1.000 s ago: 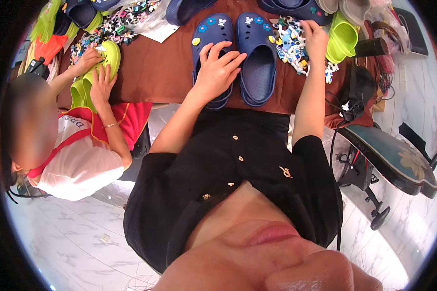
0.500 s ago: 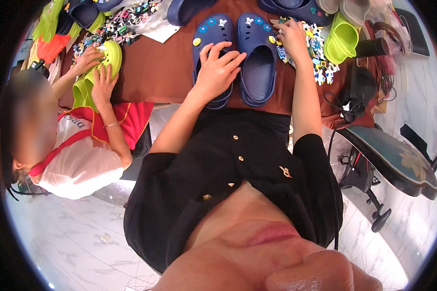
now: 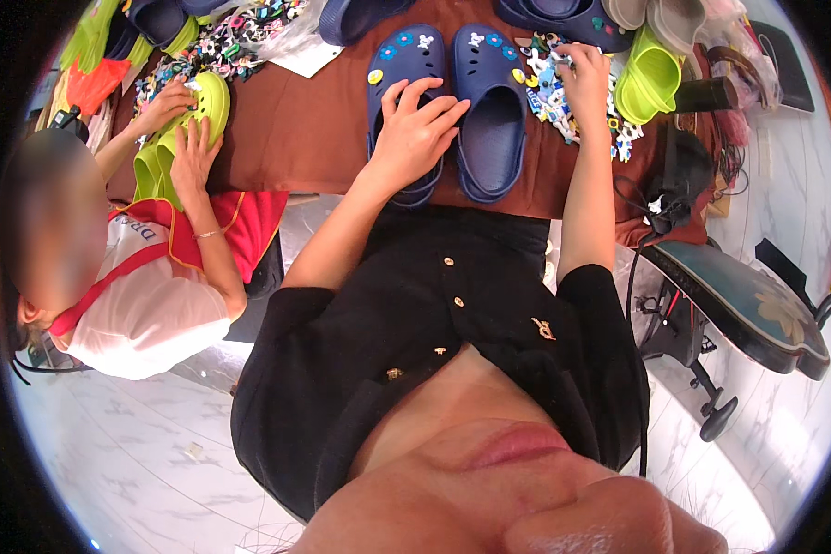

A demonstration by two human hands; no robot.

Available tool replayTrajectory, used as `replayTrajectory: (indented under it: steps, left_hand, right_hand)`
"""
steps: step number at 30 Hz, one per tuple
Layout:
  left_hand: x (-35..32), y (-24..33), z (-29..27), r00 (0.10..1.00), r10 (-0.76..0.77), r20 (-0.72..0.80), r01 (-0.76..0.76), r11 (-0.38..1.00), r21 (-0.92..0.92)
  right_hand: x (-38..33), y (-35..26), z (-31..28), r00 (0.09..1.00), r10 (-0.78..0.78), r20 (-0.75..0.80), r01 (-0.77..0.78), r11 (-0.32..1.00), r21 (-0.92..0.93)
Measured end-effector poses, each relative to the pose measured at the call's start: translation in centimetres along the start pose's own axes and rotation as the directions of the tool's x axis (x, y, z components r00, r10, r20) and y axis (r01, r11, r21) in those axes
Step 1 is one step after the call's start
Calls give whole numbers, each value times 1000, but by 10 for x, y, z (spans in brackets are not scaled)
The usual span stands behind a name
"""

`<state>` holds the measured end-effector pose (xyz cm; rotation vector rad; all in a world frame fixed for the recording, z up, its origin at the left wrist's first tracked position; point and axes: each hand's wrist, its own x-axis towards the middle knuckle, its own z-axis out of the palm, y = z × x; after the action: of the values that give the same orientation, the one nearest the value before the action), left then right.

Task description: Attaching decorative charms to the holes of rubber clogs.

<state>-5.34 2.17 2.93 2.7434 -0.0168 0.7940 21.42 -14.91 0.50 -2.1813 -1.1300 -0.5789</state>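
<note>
Two navy clogs lie side by side on the brown cloth before me: the left clog (image 3: 406, 69) and the right clog (image 3: 491, 148). Both carry blue flower, white figure and yellow round charms on their toes. My left hand (image 3: 411, 134) rests across the left clog, fingers spread, their tips reaching the inner edge of the right clog. To the right lies a pile of small colourful shoe charms (image 3: 547, 97). Over that pile is my right hand (image 3: 586, 81), its fingers bent together in a pinch; whatever is between the fingertips is too small to make out.
At my left, a person in a white top and red apron (image 3: 152, 319) handles a lime clog (image 3: 210, 106). Another charm heap (image 3: 235, 46) and a white card (image 3: 307, 61) lie at the back. Lime clogs (image 3: 649, 78) stand right of my pile; a chair (image 3: 748, 309) is at the right.
My right hand has shifted right across the charm pile, away from the right clog, and its fingers have drawn together. My left hand stays on the clog.
</note>
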Motion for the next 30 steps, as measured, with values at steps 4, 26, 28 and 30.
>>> replayTrajectory:
  steps: [4,26,28,30]
  left_hand:
    - [0,0,0,1000,0,-7,0,1000,-6]
    - [-1,-1,3,1000,5,-14,-5,1000,-17]
    - [0,0,3,1000,4,-10,-4,1000,-14]
    - [-1,0,2,1000,2,-6,-2,1000,-11]
  right_hand:
    - [-5,-17,-5,963,-173,206,172,985,24]
    - [-66,-18,-22,940,293,-176,-285,956,71]
    - [-78,1,-28,907,375,-194,-370,927,63]
    - [-84,8,-36,852,486,-195,-492,870,20]
